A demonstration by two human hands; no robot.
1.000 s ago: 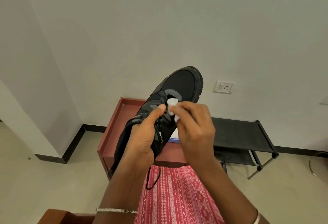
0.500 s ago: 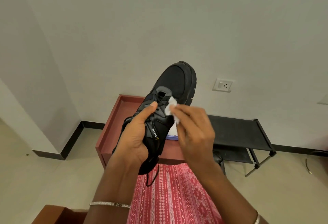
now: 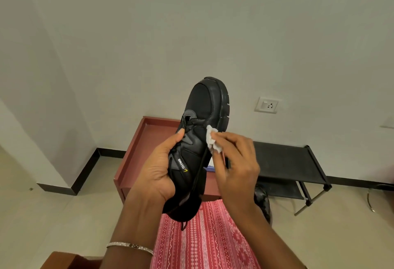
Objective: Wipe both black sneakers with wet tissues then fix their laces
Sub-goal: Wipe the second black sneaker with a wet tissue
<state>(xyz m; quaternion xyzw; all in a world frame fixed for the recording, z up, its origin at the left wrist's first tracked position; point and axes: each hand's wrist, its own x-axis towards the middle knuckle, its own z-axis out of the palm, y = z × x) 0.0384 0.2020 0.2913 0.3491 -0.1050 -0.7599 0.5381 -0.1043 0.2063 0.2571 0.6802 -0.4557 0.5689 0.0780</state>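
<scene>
A black sneaker (image 3: 204,106) is held up in front of me, toe pointing up and away, with a loose black lace hanging down its side. My left hand (image 3: 157,166) grips it around the middle, thumb on the lace area. Pinched in my right hand (image 3: 236,162) is a crumpled white wet tissue (image 3: 212,138), pressed against the sneaker's right side near the sole. The second black sneaker (image 3: 263,202) lies on the floor below my right wrist, mostly hidden.
A reddish-brown low table (image 3: 136,151) with a raised rim stands against the wall behind the sneaker. A black shoe rack (image 3: 290,162) is to its right. A blue-edged packet (image 3: 210,167) peeks out on the table. My pink patterned lap (image 3: 202,236) is below.
The sneaker has turned so its right side faces me more. My right hand with the tissue has slid from the tongue area to the sneaker's right side.
</scene>
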